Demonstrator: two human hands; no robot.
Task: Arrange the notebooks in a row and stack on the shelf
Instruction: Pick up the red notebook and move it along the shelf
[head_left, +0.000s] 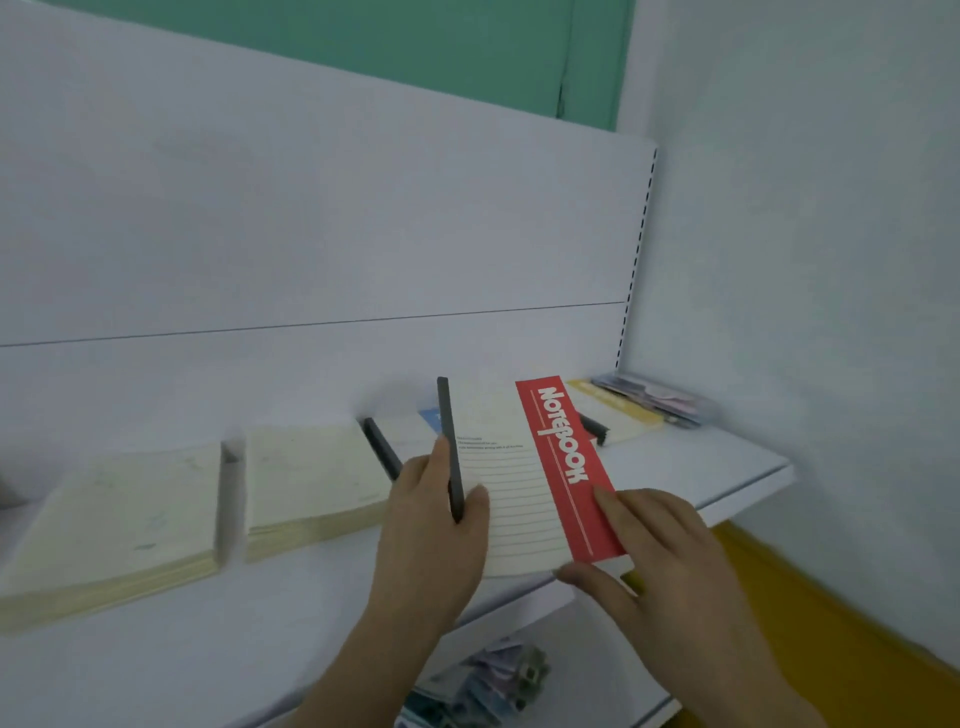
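A cream notebook (511, 483) with ruled lines, a black spine and a red band reading "Notebook" is held above the white shelf (701, 467). My left hand (431, 525) grips its black spine edge. My right hand (660, 551) holds its lower right corner at the red band. Two stacks of cream notebooks lie flat on the shelf: one at far left (119, 525), one beside it (311, 478) with a black spine. Behind the held notebook lie a notebook with a blue patch (428, 418) and a yellow-edged one (618, 410).
A clear packet of small items (660, 400) sits in the shelf's back right corner. The white back panel (311, 234) rises behind the shelf, and a wall closes the right side. A lower shelf holds packets (488, 686). Yellow fabric (831, 623) is at bottom right.
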